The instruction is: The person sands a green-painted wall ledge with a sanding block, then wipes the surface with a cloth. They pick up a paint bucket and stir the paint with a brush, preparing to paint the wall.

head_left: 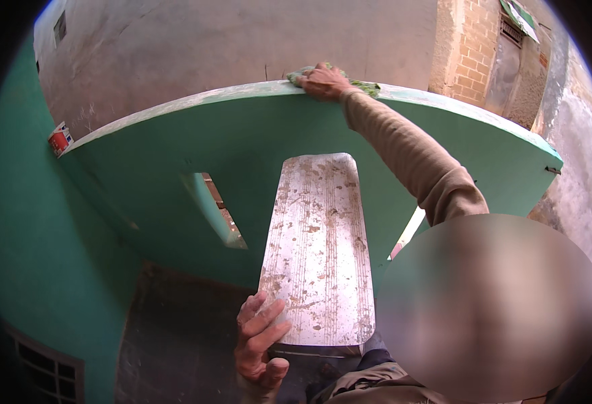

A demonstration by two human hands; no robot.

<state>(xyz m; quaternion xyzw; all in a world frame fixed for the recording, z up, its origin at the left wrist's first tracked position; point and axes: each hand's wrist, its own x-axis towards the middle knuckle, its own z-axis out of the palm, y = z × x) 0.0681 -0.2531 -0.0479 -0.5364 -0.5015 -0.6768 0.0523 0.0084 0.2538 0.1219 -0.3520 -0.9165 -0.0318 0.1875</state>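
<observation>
My right hand (323, 84) is closed over a green cloth (369, 88) on the pale top edge of a green half-wall (309, 124), my sleeved arm stretched forward to it. Below stands a narrow white ribbed platform (316, 246), speckled with dirt and rounded at the corners. My left hand (259, 337) touches the near left edge of that platform, fingers spread and thumb apart below it. A large blurred oval hides the lower right, beside my right arm.
A red-and-white container (60, 139) sits at the wall top's left end. Narrow slots (218, 209) pierce the half-wall. A green side wall (47, 202) with a dark grille (50, 367) is on the left. Beyond are a grey wall (235, 40), brickwork and a metal door (501, 74).
</observation>
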